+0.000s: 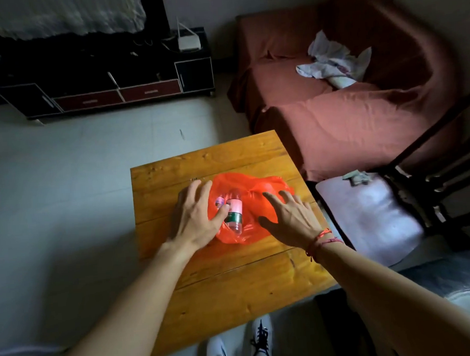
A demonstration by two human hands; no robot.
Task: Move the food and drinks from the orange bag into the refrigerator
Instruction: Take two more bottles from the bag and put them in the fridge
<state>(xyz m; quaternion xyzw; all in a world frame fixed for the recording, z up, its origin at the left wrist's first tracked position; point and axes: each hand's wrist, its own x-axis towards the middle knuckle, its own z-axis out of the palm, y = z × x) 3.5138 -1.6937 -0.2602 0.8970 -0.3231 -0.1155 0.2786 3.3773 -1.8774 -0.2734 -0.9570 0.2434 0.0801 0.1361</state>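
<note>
Hovering open-fingered and empty, left hand (194, 220) and right hand (292, 219) flank the orange bag (267, 185); a pink-labelled bottle (234, 209) lies inside between them. Unpacking seems barely begun; no refrigerator visible.

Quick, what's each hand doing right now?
Left hand: open, fingers spread, thumb by the bottle.
Right hand: open, over the orange bag, holding nothing.

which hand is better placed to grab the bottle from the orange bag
Left, probably: the left hand has its thumb against the bottle; the right hand is spread over the orange bag, apart from the bottle.
</note>
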